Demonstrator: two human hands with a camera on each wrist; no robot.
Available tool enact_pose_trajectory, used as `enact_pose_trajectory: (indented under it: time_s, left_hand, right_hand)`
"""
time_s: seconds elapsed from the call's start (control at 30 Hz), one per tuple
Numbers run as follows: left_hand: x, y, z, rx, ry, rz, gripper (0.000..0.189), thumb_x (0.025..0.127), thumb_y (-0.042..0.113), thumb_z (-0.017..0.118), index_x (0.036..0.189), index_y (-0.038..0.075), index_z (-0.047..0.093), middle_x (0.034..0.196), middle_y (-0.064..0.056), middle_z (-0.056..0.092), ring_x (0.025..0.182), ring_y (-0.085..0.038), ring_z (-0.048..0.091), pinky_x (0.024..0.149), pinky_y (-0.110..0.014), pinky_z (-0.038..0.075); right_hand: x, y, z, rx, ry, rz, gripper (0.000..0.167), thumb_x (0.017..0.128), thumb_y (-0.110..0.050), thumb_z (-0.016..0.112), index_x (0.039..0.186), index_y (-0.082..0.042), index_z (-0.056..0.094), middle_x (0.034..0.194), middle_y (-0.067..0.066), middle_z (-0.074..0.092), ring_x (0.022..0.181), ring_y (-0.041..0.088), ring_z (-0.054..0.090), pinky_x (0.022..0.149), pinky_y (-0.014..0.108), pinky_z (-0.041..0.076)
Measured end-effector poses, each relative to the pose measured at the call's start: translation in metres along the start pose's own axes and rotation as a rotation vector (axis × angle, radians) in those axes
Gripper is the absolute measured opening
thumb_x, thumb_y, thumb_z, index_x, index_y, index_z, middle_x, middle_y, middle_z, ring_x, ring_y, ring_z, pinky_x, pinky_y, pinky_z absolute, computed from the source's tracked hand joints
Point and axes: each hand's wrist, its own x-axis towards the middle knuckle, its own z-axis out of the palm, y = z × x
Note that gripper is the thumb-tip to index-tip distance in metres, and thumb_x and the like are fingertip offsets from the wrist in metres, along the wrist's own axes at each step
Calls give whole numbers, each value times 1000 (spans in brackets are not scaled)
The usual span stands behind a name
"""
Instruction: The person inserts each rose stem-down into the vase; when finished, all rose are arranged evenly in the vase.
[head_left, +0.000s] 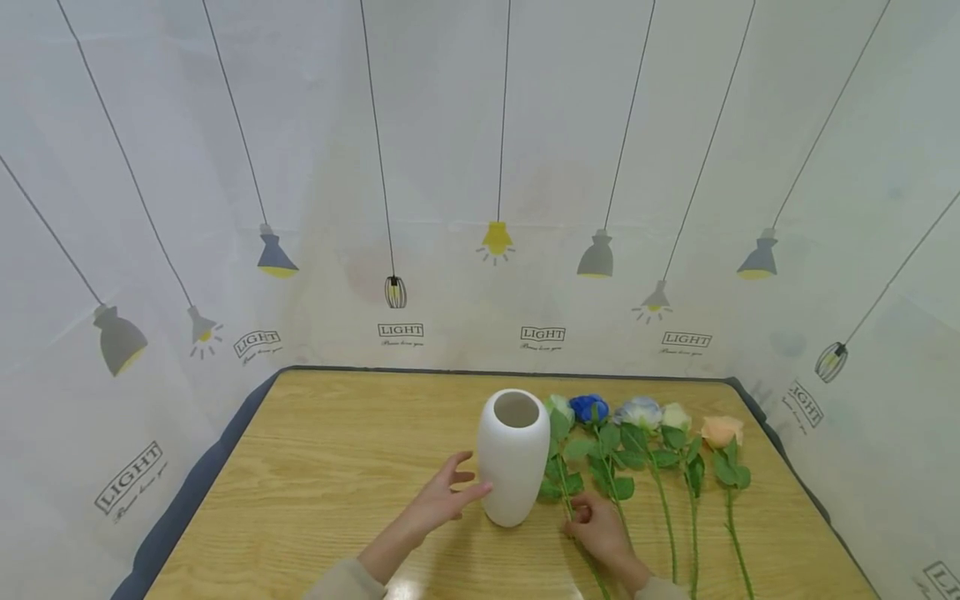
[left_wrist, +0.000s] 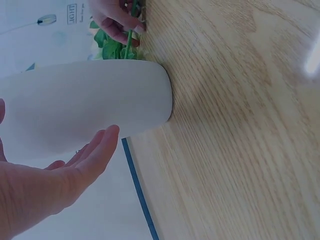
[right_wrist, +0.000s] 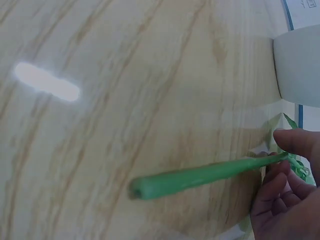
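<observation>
A tall white vase stands upright on the wooden table, its mouth facing up. My left hand is at the vase's left side, fingers apart and gently bent, thumb tip overlapping the vase wall in the head view. To the right of the vase, my right hand pinches the green stem of the leftmost artificial rose between thumb and fingers. That rose's pale whitish head is partly hidden behind the vase. In the right wrist view the stem's cut end points away from the hand.
Right of the held stem lie a blue rose, a pale blue-white rose, a cream rose and a peach rose, stems toward me. A dark border edges the table; behind hangs a lamp-printed sheet.
</observation>
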Motion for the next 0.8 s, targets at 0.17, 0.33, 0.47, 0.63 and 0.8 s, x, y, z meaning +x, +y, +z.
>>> enact_pose_trajectory:
  time_s: [0.17, 0.33, 0.47, 0.63, 0.8]
  left_hand:
    - [4, -1, 1, -1, -5, -6, 77, 79, 39, 65, 135, 5, 26, 124, -30, 38, 103, -41, 46, 71, -48, 45]
    - [7, -1, 2, 8, -6, 0, 75, 78, 39, 66, 134, 5, 29, 123, -27, 41, 102, -39, 48, 70, -46, 45]
    - [8, 1, 3, 9, 3, 3, 74, 78, 38, 66, 133, 4, 30, 121, -26, 43, 100, -38, 49, 69, -44, 45]
    - [8, 3, 4, 0, 10, 9, 72, 79, 38, 65, 133, 4, 31, 119, -24, 45, 99, -37, 50, 67, -44, 45]
    - [9, 2, 5, -17, 18, -6, 71, 79, 39, 64, 133, 6, 31, 120, -23, 44, 101, -36, 48, 67, -44, 46]
  right_hand:
    - [-3, -2, -4, -17, -7, 15, 31, 67, -3, 68, 95, 7, 58, 65, -2, 54, 59, 12, 50, 54, 28, 43]
    - [-5, -5, -13, -32, -12, 36, 27, 69, -3, 62, 95, 5, 59, 69, 0, 58, 60, 12, 53, 55, 28, 43]
    - [-7, -10, -23, -29, -41, 58, 26, 73, -4, 59, 98, 5, 59, 69, 1, 56, 57, 14, 52, 51, 28, 42]
    - [-7, -16, -35, 58, -53, 59, 25, 79, -2, 58, 101, 9, 55, 67, 5, 55, 50, 21, 54, 44, 29, 44]
    - [-7, -22, -44, 156, -67, 94, 30, 84, -4, 57, 108, 11, 50, 72, 9, 56, 51, 23, 54, 45, 32, 46]
